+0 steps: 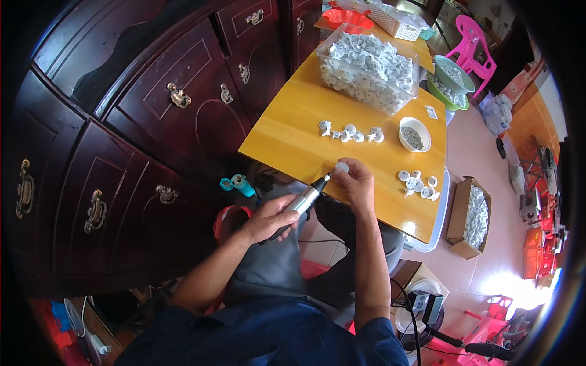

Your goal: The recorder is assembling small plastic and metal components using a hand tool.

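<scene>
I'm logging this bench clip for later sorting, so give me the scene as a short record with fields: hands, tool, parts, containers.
left hand: left hand grips a pen-shaped power tool, tip toward the piece
right hand: right hand holds a small white round piece at the edge of the yellow table
loose parts: a row of white pieces mid-table; a cluster of white pieces near the right edge
containers: clear bin full of white pieces; small white bowl with dark grains; cardboard box of white pieces on the floor
</scene>
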`<action>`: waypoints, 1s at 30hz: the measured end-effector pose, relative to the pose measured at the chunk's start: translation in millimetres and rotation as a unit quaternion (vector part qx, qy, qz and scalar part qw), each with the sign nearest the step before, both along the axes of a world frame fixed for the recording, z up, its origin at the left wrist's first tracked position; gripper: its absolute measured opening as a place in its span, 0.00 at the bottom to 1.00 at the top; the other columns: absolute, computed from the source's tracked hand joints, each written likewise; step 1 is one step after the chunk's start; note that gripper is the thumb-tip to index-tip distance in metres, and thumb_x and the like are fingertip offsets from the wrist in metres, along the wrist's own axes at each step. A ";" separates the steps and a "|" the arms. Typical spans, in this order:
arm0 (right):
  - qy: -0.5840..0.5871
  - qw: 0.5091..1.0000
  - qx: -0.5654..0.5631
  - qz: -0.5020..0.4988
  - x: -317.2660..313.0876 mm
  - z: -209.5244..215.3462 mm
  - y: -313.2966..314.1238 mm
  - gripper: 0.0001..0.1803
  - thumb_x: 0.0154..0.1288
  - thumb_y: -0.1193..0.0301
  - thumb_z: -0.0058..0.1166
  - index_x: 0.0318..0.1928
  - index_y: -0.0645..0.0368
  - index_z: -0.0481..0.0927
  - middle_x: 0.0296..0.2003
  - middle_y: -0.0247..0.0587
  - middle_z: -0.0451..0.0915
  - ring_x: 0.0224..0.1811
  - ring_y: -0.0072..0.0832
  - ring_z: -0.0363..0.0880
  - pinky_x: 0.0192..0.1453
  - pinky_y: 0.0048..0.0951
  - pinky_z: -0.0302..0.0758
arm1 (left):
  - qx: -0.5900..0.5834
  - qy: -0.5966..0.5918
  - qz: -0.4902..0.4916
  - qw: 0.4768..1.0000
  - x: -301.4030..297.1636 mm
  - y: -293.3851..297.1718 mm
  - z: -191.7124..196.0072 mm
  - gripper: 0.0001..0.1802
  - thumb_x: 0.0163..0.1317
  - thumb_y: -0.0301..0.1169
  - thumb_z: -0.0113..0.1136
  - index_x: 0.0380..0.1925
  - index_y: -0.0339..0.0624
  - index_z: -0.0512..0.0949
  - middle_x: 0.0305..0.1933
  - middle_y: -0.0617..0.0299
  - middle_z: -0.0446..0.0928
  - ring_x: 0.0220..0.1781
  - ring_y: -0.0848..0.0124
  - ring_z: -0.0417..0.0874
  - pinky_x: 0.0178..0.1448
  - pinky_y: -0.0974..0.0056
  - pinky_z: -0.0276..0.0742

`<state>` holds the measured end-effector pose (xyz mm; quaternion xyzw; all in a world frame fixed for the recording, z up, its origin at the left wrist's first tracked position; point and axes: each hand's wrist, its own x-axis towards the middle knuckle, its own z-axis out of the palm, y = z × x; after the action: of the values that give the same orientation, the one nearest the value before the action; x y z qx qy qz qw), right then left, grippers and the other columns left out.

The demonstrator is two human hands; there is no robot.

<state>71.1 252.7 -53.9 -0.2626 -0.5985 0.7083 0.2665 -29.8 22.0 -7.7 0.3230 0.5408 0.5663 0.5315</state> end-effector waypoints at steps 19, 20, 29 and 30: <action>0.004 0.999 0.024 -0.033 0.7 4.1 -7.5 0.11 0.63 0.80 0.59 0.47 0.65 0.80 0.35 0.33 0.82 0.36 0.18 0.80 0.44 0.20 0.77 | 0.002 -0.002 -0.007 1.000 -0.9 0.5 -1.9 0.27 0.71 0.41 0.51 0.63 0.36 0.66 0.28 0.68 0.71 0.21 0.82 0.72 0.24 0.75 0.70; 0.004 0.999 0.029 -0.034 0.5 2.8 -7.2 0.11 0.63 0.80 0.59 0.46 0.65 0.80 0.35 0.33 0.82 0.36 0.18 0.81 0.44 0.20 0.77 | 0.001 -0.003 -0.005 1.000 -0.6 0.6 -1.8 0.27 0.71 0.41 0.51 0.63 0.36 0.66 0.28 0.68 0.71 0.21 0.82 0.72 0.24 0.75 0.70; 0.014 0.998 0.055 -0.031 0.6 -6.6 -5.6 0.10 0.61 0.82 0.61 0.43 0.65 0.81 0.35 0.32 0.83 0.37 0.17 0.81 0.45 0.19 0.77 | -0.003 -0.023 -0.007 1.000 -1.0 -0.1 -1.7 0.24 0.71 0.39 0.51 0.61 0.35 0.67 0.29 0.67 0.72 0.20 0.81 0.72 0.22 0.75 0.69; 0.012 0.998 0.059 -0.031 0.2 -7.0 -6.0 0.09 0.61 0.82 0.61 0.43 0.65 0.81 0.35 0.33 0.83 0.37 0.17 0.81 0.45 0.19 0.77 | -0.003 -0.030 -0.006 1.000 -1.2 -0.6 -1.8 0.24 0.72 0.39 0.50 0.61 0.35 0.67 0.29 0.67 0.72 0.20 0.81 0.72 0.22 0.75 0.69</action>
<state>71.4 246.6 -60.9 -0.2569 -0.6275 0.6663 0.3103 -31.0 21.4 -9.6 0.3075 0.5244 0.5709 0.5518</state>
